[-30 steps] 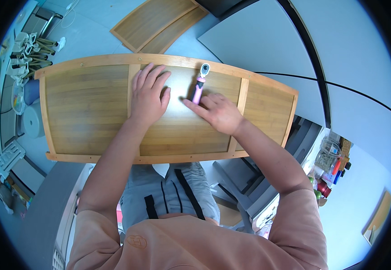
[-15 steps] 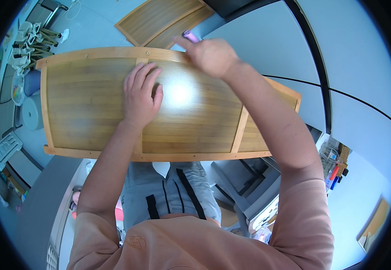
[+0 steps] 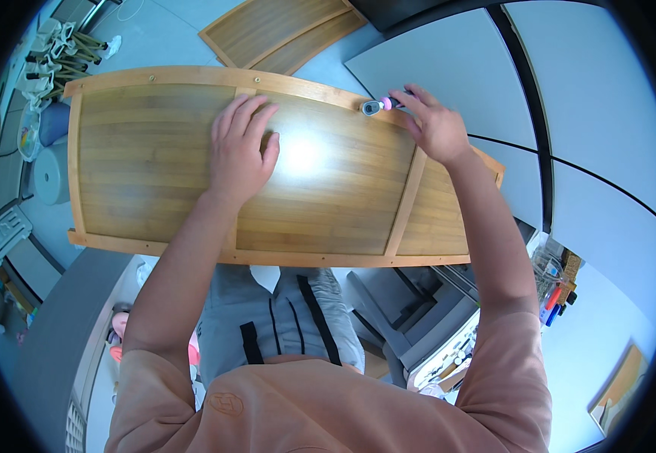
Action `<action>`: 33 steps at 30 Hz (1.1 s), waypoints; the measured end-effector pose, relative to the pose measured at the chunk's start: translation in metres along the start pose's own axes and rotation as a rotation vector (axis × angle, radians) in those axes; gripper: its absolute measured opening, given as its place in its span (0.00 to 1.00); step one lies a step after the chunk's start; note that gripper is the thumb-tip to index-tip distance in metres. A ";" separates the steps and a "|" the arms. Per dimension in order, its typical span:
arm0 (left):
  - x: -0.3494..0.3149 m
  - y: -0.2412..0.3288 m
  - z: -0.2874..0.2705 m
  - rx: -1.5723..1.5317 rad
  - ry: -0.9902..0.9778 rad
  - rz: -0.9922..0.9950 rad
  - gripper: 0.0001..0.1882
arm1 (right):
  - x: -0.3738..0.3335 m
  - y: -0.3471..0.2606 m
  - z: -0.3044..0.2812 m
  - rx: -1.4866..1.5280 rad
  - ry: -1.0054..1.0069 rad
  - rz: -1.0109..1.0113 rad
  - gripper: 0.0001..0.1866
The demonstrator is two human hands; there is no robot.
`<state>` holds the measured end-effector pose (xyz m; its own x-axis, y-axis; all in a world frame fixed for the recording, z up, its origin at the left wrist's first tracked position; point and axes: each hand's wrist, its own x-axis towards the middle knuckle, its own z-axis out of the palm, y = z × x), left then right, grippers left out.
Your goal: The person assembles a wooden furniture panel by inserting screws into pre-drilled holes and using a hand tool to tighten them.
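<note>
A long wooden panel [image 3: 313, 204] with a pale frame and crossbars lies across in front of me, over my lap. My left hand [image 3: 242, 147] rests on it with fingers spread, next to the left crossbar. Over the panel's far edge, right of the middle, my right hand [image 3: 437, 130] is closed on a small ratchet wrench [image 3: 373, 107]. Its rounded grey head points left and lies over or against the far rail, by a pink collar; whether it touches cannot be told. Part of the dark handle is hidden by my fingers.
More wooden panels [image 3: 283, 34] lie on the floor beyond the far edge. White cabinet doors [image 3: 441, 72] stand at the right. A white round stool [image 3: 51, 175] and a blue bucket [image 3: 55, 121] are at the left. A grey drawer unit [image 3: 426, 325] is near my right side.
My right hand has moved right along the far rail with the wrench, whose head now shows. My left hand stays on the panel, and the view has shifted slightly.
</note>
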<state>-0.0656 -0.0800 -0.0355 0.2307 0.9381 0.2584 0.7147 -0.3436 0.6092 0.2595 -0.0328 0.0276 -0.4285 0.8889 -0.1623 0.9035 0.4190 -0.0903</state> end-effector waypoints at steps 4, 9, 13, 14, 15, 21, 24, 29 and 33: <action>-0.003 -0.001 0.001 0.020 -0.049 -0.013 0.23 | -0.029 -0.020 0.005 0.034 0.015 0.132 0.28; -0.009 -0.008 0.002 -0.003 -0.080 -0.007 0.23 | -0.056 -0.073 0.011 0.108 -0.040 0.291 0.32; -0.009 -0.006 0.005 -0.046 -0.087 0.001 0.23 | -0.065 -0.098 0.015 0.195 0.007 0.176 0.35; -0.009 -0.005 0.006 -0.051 -0.088 0.013 0.23 | -0.064 -0.103 0.015 0.219 -0.017 0.121 0.36; -0.009 -0.005 0.007 -0.052 -0.086 0.010 0.23 | -0.060 -0.106 0.016 0.217 -0.020 0.118 0.36; -0.009 -0.004 0.008 -0.037 -0.105 0.041 0.23 | -0.006 -0.124 0.011 0.121 -0.035 -0.116 0.37; -0.009 -0.003 0.009 -0.044 -0.105 0.046 0.23 | 0.027 -0.115 0.004 0.008 -0.140 -0.079 0.37; -0.008 -0.002 0.005 -0.019 -0.101 0.033 0.23 | 0.079 -0.091 -0.021 0.001 -0.284 0.131 0.36; -0.009 -0.004 0.005 -0.014 -0.103 0.036 0.23 | 0.078 -0.047 -0.022 0.040 -0.223 0.156 0.32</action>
<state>-0.0671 -0.0863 -0.0442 0.3232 0.9244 0.2023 0.6958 -0.3771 0.6113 0.1837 0.0213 0.0410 -0.2803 0.8773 -0.3896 0.9594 0.2689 -0.0850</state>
